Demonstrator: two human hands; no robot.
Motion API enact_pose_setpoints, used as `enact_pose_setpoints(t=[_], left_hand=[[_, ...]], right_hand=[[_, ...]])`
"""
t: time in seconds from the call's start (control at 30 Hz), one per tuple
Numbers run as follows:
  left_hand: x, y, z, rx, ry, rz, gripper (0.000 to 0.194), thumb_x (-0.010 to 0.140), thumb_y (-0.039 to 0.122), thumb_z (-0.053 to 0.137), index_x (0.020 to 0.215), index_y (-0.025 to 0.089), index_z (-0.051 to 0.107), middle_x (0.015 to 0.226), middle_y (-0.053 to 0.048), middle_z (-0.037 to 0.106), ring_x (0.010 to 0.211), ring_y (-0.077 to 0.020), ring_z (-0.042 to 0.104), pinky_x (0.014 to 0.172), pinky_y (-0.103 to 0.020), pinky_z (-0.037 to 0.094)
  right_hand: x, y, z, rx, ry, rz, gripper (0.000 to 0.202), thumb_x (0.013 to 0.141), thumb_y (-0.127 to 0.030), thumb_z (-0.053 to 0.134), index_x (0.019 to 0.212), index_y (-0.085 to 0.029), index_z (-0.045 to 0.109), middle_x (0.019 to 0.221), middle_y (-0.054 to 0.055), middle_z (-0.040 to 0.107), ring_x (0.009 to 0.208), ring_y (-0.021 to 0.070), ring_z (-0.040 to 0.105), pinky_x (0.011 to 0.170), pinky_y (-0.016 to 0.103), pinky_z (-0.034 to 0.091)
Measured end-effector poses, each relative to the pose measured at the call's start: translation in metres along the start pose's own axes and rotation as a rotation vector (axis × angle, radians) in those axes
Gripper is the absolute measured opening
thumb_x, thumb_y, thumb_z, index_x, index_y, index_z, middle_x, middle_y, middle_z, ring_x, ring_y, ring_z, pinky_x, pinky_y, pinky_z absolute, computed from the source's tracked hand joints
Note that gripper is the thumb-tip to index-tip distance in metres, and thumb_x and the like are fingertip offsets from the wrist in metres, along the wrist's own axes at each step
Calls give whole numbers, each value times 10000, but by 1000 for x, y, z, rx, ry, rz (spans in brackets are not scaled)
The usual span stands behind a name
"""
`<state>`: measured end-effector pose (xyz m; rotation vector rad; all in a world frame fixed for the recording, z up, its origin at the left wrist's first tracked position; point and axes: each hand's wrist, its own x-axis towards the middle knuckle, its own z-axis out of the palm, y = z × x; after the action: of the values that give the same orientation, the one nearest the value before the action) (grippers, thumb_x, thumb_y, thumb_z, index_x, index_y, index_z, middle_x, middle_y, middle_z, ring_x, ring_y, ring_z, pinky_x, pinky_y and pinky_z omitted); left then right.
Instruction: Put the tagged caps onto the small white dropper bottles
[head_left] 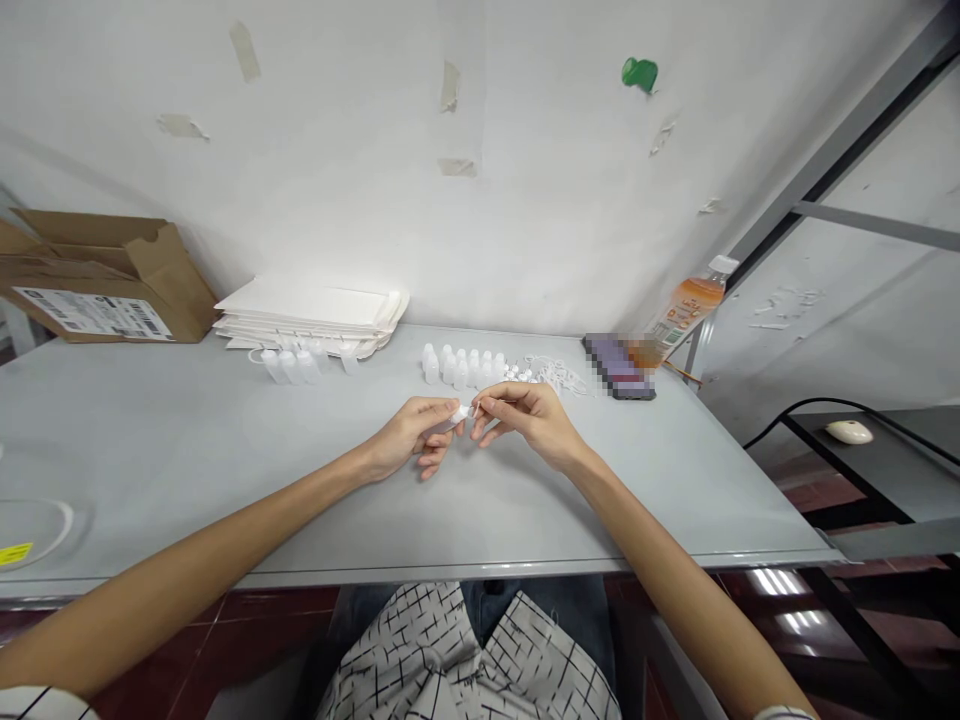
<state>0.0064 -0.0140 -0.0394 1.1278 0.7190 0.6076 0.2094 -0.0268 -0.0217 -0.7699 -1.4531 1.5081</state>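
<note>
My left hand grips a small white plastic bottle above the middle of the grey table, its top pointing right. My right hand is closed at the bottle's top, thumb and forefinger pinching a small thin piece too small to make out. Behind my hands stand several small white bottles with caps in rows. To their right lies a heap of thin white strings or loops. More small translucent bottles stand at the left, with thin tips on top.
An open cardboard box and a stack of white sheets or envelopes lie at the back left. A phone and a bottle of orange drink are at the back right. A clear round object sits at the left edge.
</note>
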Motion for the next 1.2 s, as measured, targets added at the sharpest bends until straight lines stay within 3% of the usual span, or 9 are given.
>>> enact_pose_setpoints(t=[0.4,0.87,1.2], left_hand=[[1,-1,1,42,22,9,401,883,544,581,794,155,542,520,102,281,339,-50,319,315,-221,435],[4,-6,-2,100,49,-4,432,859,571,602,788,148,550,521,104,269,346,-50,303,295,-205,400],[4,-7,0,163,54,-28,457,841,597,613,774,151,537,524,102,265,371,-45,287,277,-182,373]], right_hand=[[1,1,-1,-98,49,-16,283,787,-415,758,846,-141,723,743,39,687,658,150,699,609,298,622],[1,12,-1,-285,73,-31,244,840,-383,675,806,-141,686,750,36,657,632,143,680,588,303,599],[1,17,-3,-337,23,-13,230,855,-355,651,815,-132,689,722,50,696,627,154,698,639,320,589]])
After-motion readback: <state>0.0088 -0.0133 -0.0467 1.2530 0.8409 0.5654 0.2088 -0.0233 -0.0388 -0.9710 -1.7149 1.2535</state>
